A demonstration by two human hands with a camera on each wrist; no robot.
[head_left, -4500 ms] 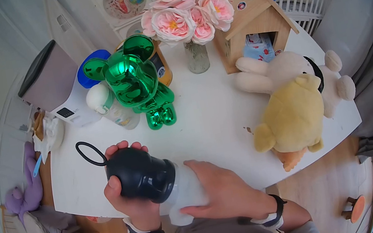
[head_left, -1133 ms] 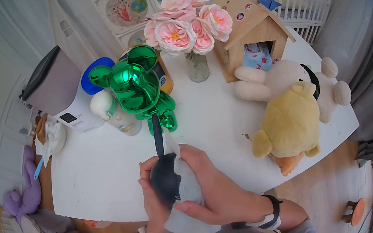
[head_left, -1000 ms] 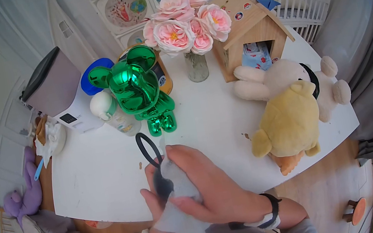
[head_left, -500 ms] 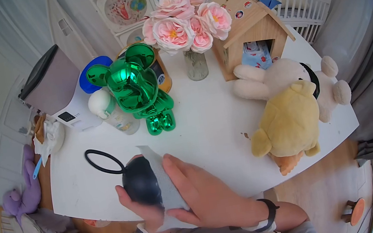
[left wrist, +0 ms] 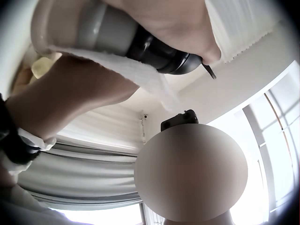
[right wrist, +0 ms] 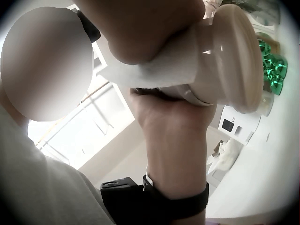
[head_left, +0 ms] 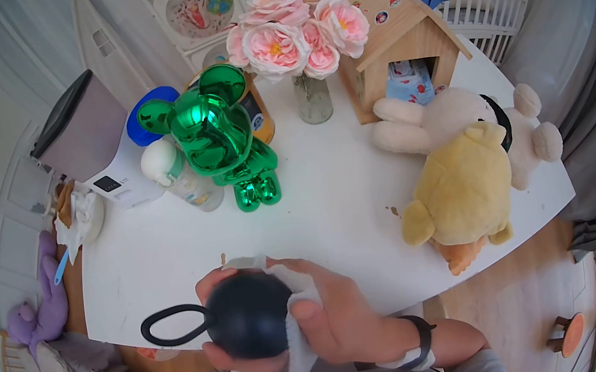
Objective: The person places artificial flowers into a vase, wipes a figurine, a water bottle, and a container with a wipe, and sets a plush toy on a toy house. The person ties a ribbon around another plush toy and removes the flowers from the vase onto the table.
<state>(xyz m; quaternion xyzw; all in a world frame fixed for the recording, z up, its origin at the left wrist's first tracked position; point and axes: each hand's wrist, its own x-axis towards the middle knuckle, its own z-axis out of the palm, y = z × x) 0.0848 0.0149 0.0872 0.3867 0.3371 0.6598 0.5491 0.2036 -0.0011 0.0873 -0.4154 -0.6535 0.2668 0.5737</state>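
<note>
Two hands on bottle and tissue; green bear figure, flowers beyond.

Right hand curls; left hand (half hidden) seemingly curls too.

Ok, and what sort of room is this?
Probably a child's room or play area at home: plush toys and a small wooden toy house sit on the white table, with a white crib-like bed beyond.

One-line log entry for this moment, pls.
left hand: grips bottle | right hand: holds cloth against bottle | bear: on table
</note>
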